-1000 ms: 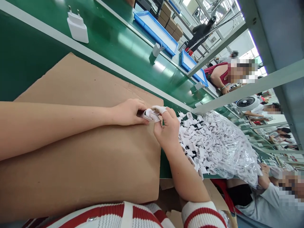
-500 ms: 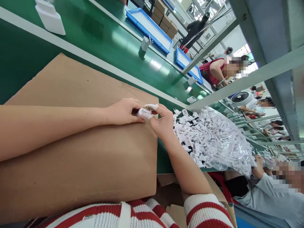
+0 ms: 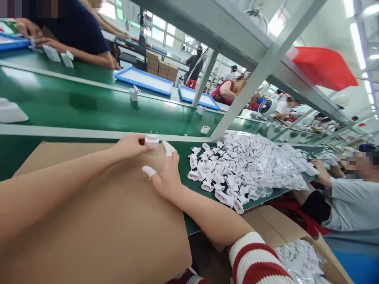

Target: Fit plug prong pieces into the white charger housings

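Note:
My left hand (image 3: 132, 144) is closed on a white charger plug (image 3: 152, 141), pinching it between thumb and fingers above the cardboard sheet's far edge. Small metal pins point up from the plug. Just to its right, my right hand (image 3: 169, 176) is empty, thumb and forefinger spread apart, with white finger cots on both tips. The brown cardboard sheet (image 3: 118, 221) lies beneath both forearms. Right of my right hand, a heap of loose white plug parts (image 3: 219, 169) spills from a clear plastic bag (image 3: 266, 157).
Behind a pale rail, a green conveyor belt (image 3: 97, 112) carries several white plugs. Blue trays (image 3: 142, 82) stand beyond it. A slanting metal post (image 3: 237, 94) rises behind the heap. Co-workers sit across and to the right. An open carton (image 3: 266, 225) with bagged parts is below right.
My right hand has let go of the plug and opened, moving away from it. My left hand has carried the plug toward the belt and left. The view has tilted up.

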`<state>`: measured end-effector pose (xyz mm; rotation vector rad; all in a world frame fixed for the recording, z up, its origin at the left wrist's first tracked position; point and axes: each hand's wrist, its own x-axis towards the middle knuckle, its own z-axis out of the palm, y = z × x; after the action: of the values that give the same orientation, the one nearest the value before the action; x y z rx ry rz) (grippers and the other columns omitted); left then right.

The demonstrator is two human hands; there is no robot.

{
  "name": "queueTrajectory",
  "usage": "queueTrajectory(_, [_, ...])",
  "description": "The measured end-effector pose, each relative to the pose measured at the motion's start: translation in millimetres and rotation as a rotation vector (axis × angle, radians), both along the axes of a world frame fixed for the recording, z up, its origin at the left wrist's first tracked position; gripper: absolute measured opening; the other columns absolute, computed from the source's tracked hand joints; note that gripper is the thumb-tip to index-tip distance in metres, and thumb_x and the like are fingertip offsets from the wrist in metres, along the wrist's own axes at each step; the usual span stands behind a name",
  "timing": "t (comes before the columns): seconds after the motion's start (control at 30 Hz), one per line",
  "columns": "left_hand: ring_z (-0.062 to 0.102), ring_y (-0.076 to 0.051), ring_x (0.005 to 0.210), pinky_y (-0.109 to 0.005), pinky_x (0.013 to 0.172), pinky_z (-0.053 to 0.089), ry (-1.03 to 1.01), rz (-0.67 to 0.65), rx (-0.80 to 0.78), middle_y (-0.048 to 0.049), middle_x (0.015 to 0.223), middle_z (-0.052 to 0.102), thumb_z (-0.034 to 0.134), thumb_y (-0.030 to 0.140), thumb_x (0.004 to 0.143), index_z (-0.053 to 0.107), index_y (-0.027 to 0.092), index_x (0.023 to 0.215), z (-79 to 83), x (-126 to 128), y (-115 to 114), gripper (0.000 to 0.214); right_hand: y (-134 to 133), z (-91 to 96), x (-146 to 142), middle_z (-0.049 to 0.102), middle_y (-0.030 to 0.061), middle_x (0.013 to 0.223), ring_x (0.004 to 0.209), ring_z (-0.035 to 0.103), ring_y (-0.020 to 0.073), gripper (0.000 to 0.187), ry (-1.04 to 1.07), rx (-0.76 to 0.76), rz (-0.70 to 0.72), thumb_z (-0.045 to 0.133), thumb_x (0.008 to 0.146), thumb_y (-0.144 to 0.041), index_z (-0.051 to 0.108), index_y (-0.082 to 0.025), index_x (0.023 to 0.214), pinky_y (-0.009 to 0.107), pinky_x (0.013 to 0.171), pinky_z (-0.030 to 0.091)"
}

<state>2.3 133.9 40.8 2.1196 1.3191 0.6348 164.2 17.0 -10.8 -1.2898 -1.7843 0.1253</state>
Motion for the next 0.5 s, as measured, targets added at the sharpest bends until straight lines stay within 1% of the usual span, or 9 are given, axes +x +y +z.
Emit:
queueTrajectory(0.07, [0.061,-0.02,0.087,-0.029,0.076,0.046,0.012,0.112,-0.009,-0.0066,0.107,0.074,0.065,0.055,0.082,0.072,0.011,0.112,7.3,3,32,0.054,-1,1.1,-3,0.042,0.0209,0.149,0.142,0.038,0.0306,0.084,-0.016,-0.021,0.06,0.066,0.09,-0.039,0.023,-0.013,0.157,0.051,0.119,0.036])
queueTrajectory(0.13, [0.06,-0.022,0.092,-0.032,0.08,0.046,0.025,0.227,0.031,-0.0106,0.117,0.071,0.062,0.058,0.083,0.068,0.008,0.12,8.3,5,61,0.063,2,0.3,-4,0.047,0.019,0.145,0.138,0.042,0.0297,0.08,-0.022,-0.065,0.109,0.067,0.088,-0.041,0.031,-0.013,0.154,0.048,0.118,0.037])
queueTrajectory(0.2, [0.061,-0.026,0.096,-0.037,0.083,0.046,0.075,0.314,0.107,-0.0138,0.121,0.068,0.056,0.061,0.085,0.065,0.01,0.125,2.9,5,86,0.066,8,-1.7,-4,0.051,0.017,0.142,0.135,0.046,0.0289,0.078,-0.022,-0.141,0.145,0.069,0.087,-0.043,0.037,-0.013,0.151,0.046,0.117,0.039])
queueTrajectory(0.27, [0.061,-0.033,0.099,-0.046,0.087,0.046,0.213,0.362,0.12,-0.0171,0.117,0.069,0.051,0.062,0.086,0.065,0.012,0.125,-6.0,4,104,0.065,16,-4.1,-3,0.055,0.0143,0.137,0.131,0.05,0.0276,0.074,-0.01,-0.245,0.184,0.071,0.086,-0.046,0.044,-0.016,0.148,0.043,0.114,0.043])
queueTrajectory(0.33, [0.059,-0.041,0.108,-0.055,0.092,0.044,0.326,0.407,0.096,-0.0221,0.118,0.067,0.054,0.064,0.082,0.065,0.011,0.125,-14.9,4,114,0.069,23,-6.0,-1,0.06,0.0113,0.131,0.127,0.055,0.0257,0.067,0.023,-0.342,0.219,0.072,0.086,-0.048,0.05,-0.019,0.143,0.041,0.11,0.046])
queueTrajectory(0.37, [0.055,-0.045,0.115,-0.059,0.095,0.042,0.337,0.448,0.106,-0.0256,0.125,0.062,0.056,0.067,0.078,0.063,0.01,0.128,-18.6,4,116,0.076,25,-6.7,-1,0.061,0.0103,0.129,0.125,0.056,0.0251,0.065,0.047,-0.369,0.23,0.072,0.086,-0.049,0.052,-0.021,0.141,0.04,0.11,0.046])
queueTrajectory(0.43, [0.043,-0.051,0.13,-0.065,0.102,0.036,0.25,0.564,0.197,-0.0305,0.142,0.048,0.061,0.073,0.07,0.053,0.006,0.14,-23.9,5,115,0.097,28,-7.5,1,0.061,0.0092,0.128,0.125,0.057,0.0249,0.062,0.083,-0.38,0.236,0.072,0.085,-0.05,0.054,-0.023,0.138,0.04,0.11,0.046])
queueTrajectory(0.47, [0.037,-0.052,0.135,-0.066,0.106,0.032,0.173,0.609,0.283,-0.0307,0.148,0.041,0.062,0.075,0.069,0.048,0.005,0.144,-25.5,6,113,0.104,29,-7.5,1,0.062,0.009,0.128,0.125,0.057,0.025,0.062,0.093,-0.374,0.241,0.073,0.085,-0.05,0.055,-0.023,0.138,0.041,0.11,0.046])
queueTrajectory(0.5, [0.032,-0.051,0.138,-0.067,0.11,0.028,0.091,0.631,0.384,-0.0297,0.152,0.035,0.061,0.075,0.07,0.044,0.004,0.148,-26.7,7,110,0.107,29,-7.5,2,0.062,0.0088,0.128,0.125,0.058,0.0249,0.062,0.1,-0.368,0.251,0.074,0.084,-0.049,0.056,-0.024,0.137,0.04,0.11,0.046])
